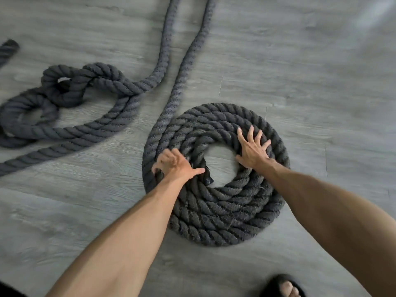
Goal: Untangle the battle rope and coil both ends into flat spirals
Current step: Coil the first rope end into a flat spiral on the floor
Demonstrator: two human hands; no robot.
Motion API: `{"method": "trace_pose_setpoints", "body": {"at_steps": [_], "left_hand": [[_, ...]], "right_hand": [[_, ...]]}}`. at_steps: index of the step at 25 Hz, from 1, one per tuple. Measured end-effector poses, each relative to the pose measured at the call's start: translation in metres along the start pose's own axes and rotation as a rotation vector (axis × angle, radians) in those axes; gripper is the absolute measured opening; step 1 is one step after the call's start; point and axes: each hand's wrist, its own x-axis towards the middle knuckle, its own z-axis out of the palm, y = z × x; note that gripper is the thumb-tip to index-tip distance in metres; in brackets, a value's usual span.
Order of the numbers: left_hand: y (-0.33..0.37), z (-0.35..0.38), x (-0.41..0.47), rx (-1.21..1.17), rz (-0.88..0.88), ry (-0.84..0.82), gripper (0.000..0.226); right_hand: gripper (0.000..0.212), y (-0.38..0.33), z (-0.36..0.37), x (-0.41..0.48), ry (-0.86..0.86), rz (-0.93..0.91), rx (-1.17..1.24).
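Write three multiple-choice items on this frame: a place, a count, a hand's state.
1. Where does the tangled heap of thick dark grey twisted rope lie from the flat spiral? A on top of it; B to its right; C to its left.
2. How many flat spirals show? A none; B one; C two.
3. How is the right hand? A fingers spread, pressing on the spiral; B clenched, off the rope; C pinching a loose end in the air.
C: the heap lies left of the spiral. B: only one coil lies flat. A: its spread fingers rest on the coil's right turns.
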Motion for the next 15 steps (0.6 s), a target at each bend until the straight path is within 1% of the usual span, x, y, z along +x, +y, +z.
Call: {"method": "trace_pose_setpoints", "body": {"at_steps": [2, 4, 6, 8, 9, 11, 12, 13, 15], "left_hand": [[0.027, -0.009, 0.023, -0.103, 0.161, 0.12, 0.137], [0.054, -0.024, 0.052, -0.174, 0.273, 0.15, 0.136], [0.071, -0.035, 0.08, -0.147, 0.281, 0.114, 0.138], [0.079, -0.034, 0.102, -0.1, 0.255, 0.103, 0.135], [0.08, -0.032, 0.106, -0.075, 0.25, 0.115, 0.13], [0.079, -0.03, 0.104, -0.043, 0.247, 0.144, 0.122], [0.079, -0.031, 0.102, -0.038, 0.244, 0.14, 0.12], [0.081, -0.035, 0.101, -0.031, 0.235, 0.123, 0.12], [0.086, -0.045, 0.098, -0.024, 0.203, 0.079, 0.122]], "right_hand": [[0.106, 0.011, -0.012, 0.022, 0.005, -0.073, -0.05], [0.106, 0.023, -0.022, 0.044, 0.005, -0.137, -0.097], [0.104, 0.035, -0.033, 0.059, 0.019, -0.204, -0.098], [0.101, 0.045, -0.033, 0.062, 0.093, -0.229, -0.101], [0.101, 0.046, -0.026, 0.055, 0.164, -0.177, -0.099], [0.105, 0.036, 0.001, 0.024, 0.278, 0.067, 0.008], [0.108, 0.028, 0.014, 0.007, 0.284, 0.186, 0.09], [0.108, 0.021, 0.023, -0.005, 0.265, 0.258, 0.145], [0.102, 0.016, 0.027, -0.007, 0.198, 0.272, 0.173]]}}
